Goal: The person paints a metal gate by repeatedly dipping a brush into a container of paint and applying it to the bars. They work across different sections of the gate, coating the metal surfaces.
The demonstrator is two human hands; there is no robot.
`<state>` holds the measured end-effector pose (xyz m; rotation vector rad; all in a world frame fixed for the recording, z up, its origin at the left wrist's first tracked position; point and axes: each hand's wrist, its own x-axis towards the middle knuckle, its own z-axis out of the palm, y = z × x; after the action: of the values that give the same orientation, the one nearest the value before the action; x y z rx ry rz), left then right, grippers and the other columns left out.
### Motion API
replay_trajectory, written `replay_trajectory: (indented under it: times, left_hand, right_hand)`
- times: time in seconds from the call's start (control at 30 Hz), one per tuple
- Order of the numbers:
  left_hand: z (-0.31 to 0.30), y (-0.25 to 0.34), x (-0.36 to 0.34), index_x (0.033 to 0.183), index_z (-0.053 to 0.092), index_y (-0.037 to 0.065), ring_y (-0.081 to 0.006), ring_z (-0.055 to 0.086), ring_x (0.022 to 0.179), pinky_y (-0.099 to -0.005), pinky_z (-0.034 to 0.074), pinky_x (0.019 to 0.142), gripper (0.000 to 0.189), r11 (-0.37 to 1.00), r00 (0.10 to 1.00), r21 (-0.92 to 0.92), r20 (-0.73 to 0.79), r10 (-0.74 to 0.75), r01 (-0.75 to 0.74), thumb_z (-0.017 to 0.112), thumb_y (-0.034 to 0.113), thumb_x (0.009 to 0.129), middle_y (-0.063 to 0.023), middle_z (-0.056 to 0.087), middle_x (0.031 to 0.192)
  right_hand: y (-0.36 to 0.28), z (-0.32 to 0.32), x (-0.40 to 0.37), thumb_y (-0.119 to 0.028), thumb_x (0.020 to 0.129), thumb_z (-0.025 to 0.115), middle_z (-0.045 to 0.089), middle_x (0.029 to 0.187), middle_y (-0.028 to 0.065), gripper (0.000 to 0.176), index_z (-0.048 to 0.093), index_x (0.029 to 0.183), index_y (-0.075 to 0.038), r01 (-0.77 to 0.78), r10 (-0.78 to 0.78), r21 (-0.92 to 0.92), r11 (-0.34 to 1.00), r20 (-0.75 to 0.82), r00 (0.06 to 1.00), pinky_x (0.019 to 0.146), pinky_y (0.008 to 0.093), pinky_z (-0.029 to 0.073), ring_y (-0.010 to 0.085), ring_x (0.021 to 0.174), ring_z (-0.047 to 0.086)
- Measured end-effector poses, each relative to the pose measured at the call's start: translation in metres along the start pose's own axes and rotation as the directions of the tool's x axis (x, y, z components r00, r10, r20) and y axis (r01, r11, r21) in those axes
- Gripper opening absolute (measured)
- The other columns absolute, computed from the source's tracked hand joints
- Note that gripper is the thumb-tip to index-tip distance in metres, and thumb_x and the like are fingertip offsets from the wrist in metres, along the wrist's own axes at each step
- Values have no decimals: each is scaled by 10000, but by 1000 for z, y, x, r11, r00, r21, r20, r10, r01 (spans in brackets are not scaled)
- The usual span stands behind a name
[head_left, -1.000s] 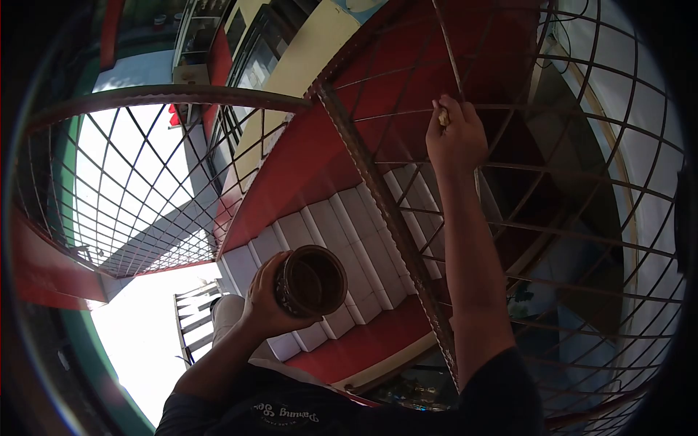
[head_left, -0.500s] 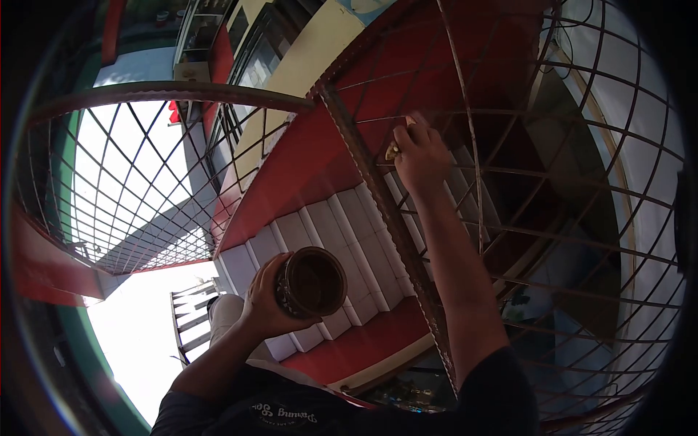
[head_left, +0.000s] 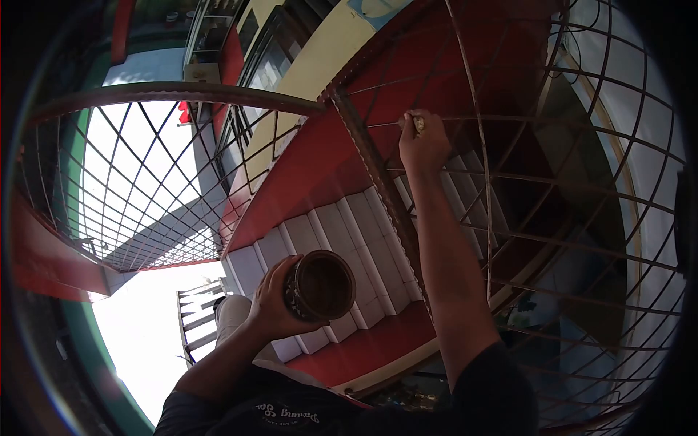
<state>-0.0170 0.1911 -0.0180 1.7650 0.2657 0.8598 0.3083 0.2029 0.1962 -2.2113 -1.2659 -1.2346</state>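
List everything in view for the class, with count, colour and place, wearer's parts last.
pot: one, brown, centre-left
small object: one, yellowish, upper centre
steps: several, grey, lower centre
metal lattices: two, brown, left and right
thin line: one, pale, crossing right lattice
slatted structure: one, grey, lower left
red surfaces: several, red, beside steps
wall: one, cream, upper centre
shirt: one, dark, bottom
left hand: one, bare, around pot
right hand: one, bare, gripping small object

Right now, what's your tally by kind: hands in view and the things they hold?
Hands: 2, the left hand and the right hand
Brown pot: 1
Small yellowish item: 1 visible; the fingers may hide more
Visible total: 4
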Motion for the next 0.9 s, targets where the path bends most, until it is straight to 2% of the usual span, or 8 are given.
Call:
replay_trajectory:
  times: [0.07, 0.2, 0.3, 0.4, 0.53, 0.63, 0.8, 0.9]
  left_hand:
    - [1, -3, -1, 1436, 399, 84, -370, 537, 1279, -507, 444, 1064, 1158, 999, 999, -43, -32, 31, -32, 966, 463, 499, -187, 523, 1362]
    - [-3, -3, 1, 1438, 393, 75, -368, 541, 1276, -503, 449, 1060, 1162, 999, 1000, -41, -1, -14, 14, 965, 458, 501, -183, 528, 1359]
    - [1, -4, 4, 1441, 390, 75, -368, 531, 1289, -508, 437, 1071, 1162, 998, 1000, -58, 1, -3, 3, 961, 463, 507, -182, 522, 1367]
    - [1, -5, 4, 1444, 387, 77, -368, 519, 1301, -513, 424, 1082, 1161, 999, 1000, -54, -2, 1, -1, 957, 471, 513, -181, 516, 1376]
    - [-1, -4, 0, 1449, 384, 79, -369, 516, 1306, -517, 421, 1083, 1162, 998, 999, -61, 33, -10, 12, 955, 473, 517, -181, 514, 1382]
    - [-1, -2, -1, 1450, 383, 81, -369, 524, 1298, -517, 427, 1076, 1166, 997, 1000, -71, 12, 8, -8, 959, 468, 514, -181, 520, 1377]
    - [-3, -2, 0, 1448, 384, 77, -369, 534, 1288, -517, 433, 1071, 1173, 998, 1000, -64, -23, 12, -13, 964, 463, 504, -184, 526, 1373]
    - [-2, -4, 1, 1449, 379, 78, -371, 534, 1287, -518, 433, 1070, 1177, 997, 1000, -69, -15, 24, -25, 965, 462, 504, -184, 523, 1377]
  right_hand:
    - [10, -21, 22, -170, 877, 736, 677, 916, 54, 112, 693, 967, -120, -167, 192, 233, 958, -89, 977, 670, 388, 556, 255, 782, 683]
    - [11, -41, 6, -121, 853, 748, 698, 893, 38, 112, 709, 957, -107, 452, -464, 210, 867, 5, 886, 676, 365, 556, 232, 809, 699]
    - [29, -18, -38, -97, 819, 772, 691, 865, 32, 159, 718, 967, -120, 602, -624, 172, 780, 277, 730, 672, 359, 554, 228, 796, 693]
    - [32, -24, -41, -100, 817, 772, 687, 862, 22, 173, 718, 978, -131, 341, -451, 314, 886, 415, 790, 658, 363, 555, 233, 782, 689]
    - [34, -33, -7, -131, 825, 771, 679, 820, 20, 188, 733, 1008, -150, 309, -344, 251, 917, 109, 933, 626, 376, 554, 241, 738, 686]
    - [34, -28, -15, -87, 815, 772, 700, 844, 42, 230, 737, 1035, -141, 535, -594, 276, 799, 215, 776, 636, 351, 561, 248, 752, 701]
    - [26, -44, -9, -86, 835, 776, 738, 905, 83, 79, 748, 907, -71, -197, -119, 423, 885, 613, 781, 711, 336, 579, 222, 844, 729]
    - [37, -32, -6, -87, 823, 787, 740, 903, 85, 116, 751, 933, -72, 76, -219, 339, 938, 406, 887, 715, 339, 579, 234, 844, 730]
